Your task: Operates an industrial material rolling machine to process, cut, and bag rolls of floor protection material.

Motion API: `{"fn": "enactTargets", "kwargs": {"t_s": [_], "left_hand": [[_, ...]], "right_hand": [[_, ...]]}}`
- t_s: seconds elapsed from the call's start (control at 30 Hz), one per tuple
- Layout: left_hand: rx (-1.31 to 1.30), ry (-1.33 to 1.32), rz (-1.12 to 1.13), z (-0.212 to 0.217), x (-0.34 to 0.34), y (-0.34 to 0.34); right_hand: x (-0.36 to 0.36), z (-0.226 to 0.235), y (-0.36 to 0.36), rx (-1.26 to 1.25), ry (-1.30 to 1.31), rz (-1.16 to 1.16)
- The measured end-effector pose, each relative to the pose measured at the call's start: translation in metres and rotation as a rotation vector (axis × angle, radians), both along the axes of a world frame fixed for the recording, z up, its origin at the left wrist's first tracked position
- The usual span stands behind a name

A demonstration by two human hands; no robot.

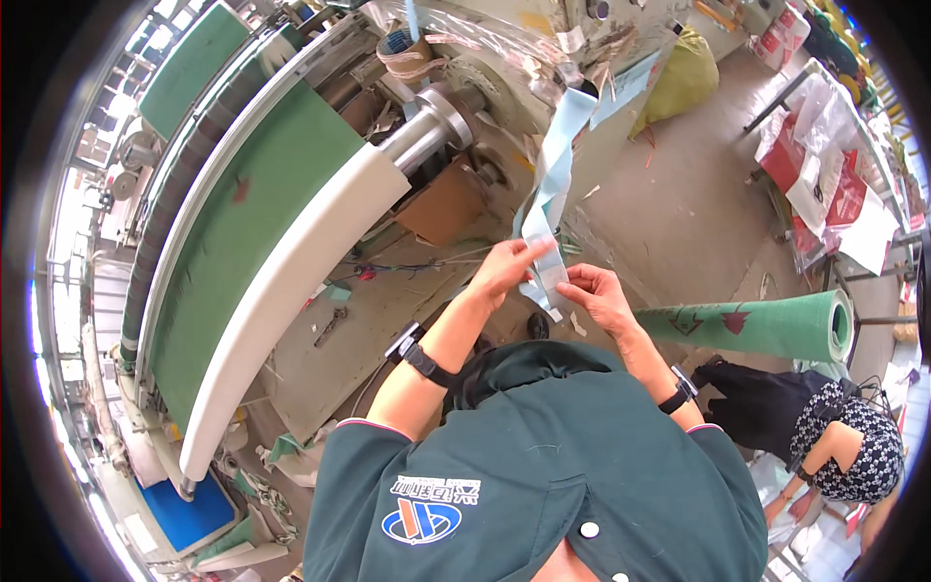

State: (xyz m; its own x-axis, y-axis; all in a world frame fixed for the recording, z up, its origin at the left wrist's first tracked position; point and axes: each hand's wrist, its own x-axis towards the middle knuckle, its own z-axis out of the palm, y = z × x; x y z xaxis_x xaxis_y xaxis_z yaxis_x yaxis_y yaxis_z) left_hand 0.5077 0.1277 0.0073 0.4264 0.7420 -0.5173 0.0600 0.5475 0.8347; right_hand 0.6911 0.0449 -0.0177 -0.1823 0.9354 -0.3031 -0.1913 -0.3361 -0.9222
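Note:
A long light-blue strip [556, 175] hangs down in folds from the machine's end, and its lower part lies between my hands. My left hand [506, 268] is closed, with thumb and fingers pinching the strip from its left side. Just below and to the right, my right hand [596, 294] pinches the strip near its lower end. A paler, whitish section shows between the two hands. Whether that is a separate label or part of the strip, I cannot tell.
At left stands a machine with a green belt [262, 194] and a white roller [291, 281]. A green roll [756, 325] lies at right. Beyond it a co-worker [844, 436] bends over. Plastic-covered red and white packages [824, 184] sit upper right, near a yellow-green sack [681, 78].

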Motion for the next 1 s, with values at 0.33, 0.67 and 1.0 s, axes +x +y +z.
{"fn": "enactTargets", "kwargs": {"t_s": [0.33,0.67,1.0], "left_hand": [[0.126,-0.166,0.246,0.008,-0.023,-0.004],[0.057,-0.341,0.466,-0.013,-0.024,-0.013],[0.030,-0.311,0.476,-0.022,-0.038,-0.011]], "right_hand": [[-0.028,0.069,0.047,0.802,-0.698,-0.091],[-0.055,0.074,0.059,1.141,-0.957,0.072],[-0.074,0.073,0.069,1.163,-0.985,0.141]]}}
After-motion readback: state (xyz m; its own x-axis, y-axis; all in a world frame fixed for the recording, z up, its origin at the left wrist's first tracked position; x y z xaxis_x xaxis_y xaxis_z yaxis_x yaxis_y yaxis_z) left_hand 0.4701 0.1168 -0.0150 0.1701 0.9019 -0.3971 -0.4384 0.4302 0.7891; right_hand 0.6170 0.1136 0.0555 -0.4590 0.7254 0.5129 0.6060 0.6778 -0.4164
